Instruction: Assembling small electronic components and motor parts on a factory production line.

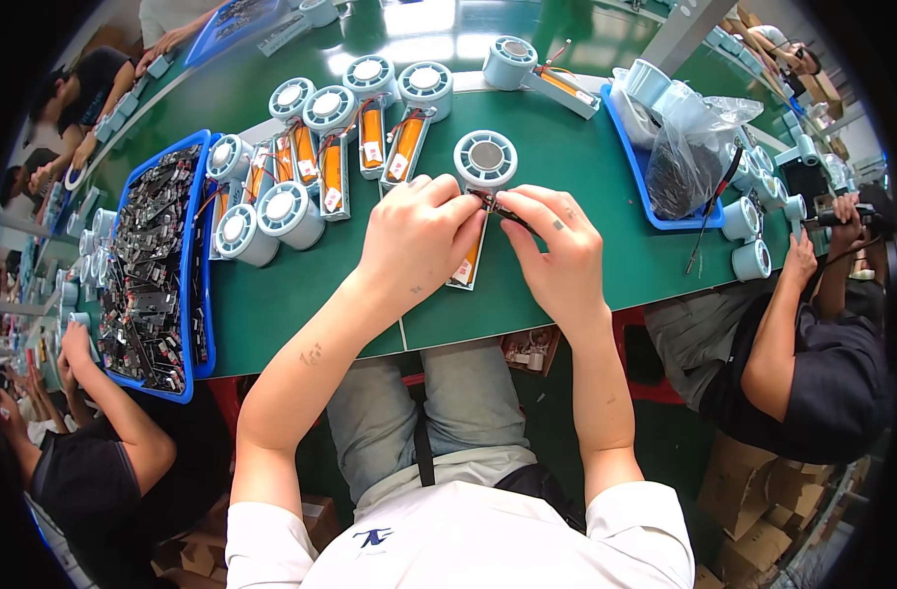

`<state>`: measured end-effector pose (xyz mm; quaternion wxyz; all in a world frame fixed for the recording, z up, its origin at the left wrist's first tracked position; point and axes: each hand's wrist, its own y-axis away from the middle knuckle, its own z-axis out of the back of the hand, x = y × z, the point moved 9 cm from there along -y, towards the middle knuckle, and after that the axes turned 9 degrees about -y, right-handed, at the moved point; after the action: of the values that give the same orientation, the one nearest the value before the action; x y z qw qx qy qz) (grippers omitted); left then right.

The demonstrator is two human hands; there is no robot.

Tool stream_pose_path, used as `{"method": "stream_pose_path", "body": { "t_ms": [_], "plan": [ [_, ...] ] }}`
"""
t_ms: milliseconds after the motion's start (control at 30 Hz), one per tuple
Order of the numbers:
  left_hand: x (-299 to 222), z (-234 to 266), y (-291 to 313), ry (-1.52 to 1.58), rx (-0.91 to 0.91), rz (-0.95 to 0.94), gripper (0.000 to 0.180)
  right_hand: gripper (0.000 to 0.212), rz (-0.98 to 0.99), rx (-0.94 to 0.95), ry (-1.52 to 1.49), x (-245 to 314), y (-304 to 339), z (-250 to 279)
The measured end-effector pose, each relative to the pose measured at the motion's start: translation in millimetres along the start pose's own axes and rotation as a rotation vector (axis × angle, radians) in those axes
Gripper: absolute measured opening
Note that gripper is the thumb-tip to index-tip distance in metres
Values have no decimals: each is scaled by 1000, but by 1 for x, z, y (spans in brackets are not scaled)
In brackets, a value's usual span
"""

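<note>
In front of me on the bench lies a light-blue handheld fan [486, 160], its round head pointing away and its open handle toward me. An orange battery [464, 269] shows in the handle below my fingers. My left hand [421, 224] is closed at the neck of the fan, thumb and index finger pinched together; what they hold is too small to make out. From the other side my right hand [558, 240] pinches a small dark part [507, 213] at the same spot. My fingers hide most of the joint between head and handle.
Several similar fans [331, 108] with orange batteries stand left of centre; another fan [510, 63] lies farther back. A blue tray of small black circuit boards [154, 265] is at left. A blue tray [664, 218] with a plastic bag stands right, beside a screwdriver [715, 211]. Co-workers sit on both sides.
</note>
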<state>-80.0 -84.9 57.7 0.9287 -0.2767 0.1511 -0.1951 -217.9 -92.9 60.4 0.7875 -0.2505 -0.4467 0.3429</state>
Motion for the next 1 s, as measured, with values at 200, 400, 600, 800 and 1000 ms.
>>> {"method": "stream_pose_path", "body": {
  "t_ms": [200, 400, 600, 800, 1000],
  "plan": [
    [14, 0, 1, 286, -90, 191, 13, 28, 121, 148, 28, 1, -12, 1],
    [21, -4, 1, 378, -38, 270, 15, 28, 258, 262, -15, 4, -27, 1],
    [32, -10, 0, 544, -77, 346, 14, 28, 244, 301, -49, 4, -32, -2],
    [15, -3, 4, 341, -175, 168, 11, 26, 222, 269, -43, 3, -29, -2],
    [4, 5, 3, 179, -158, 111, 9, 25, 264, 318, -116, 2, -30, 1]
  ]
}}
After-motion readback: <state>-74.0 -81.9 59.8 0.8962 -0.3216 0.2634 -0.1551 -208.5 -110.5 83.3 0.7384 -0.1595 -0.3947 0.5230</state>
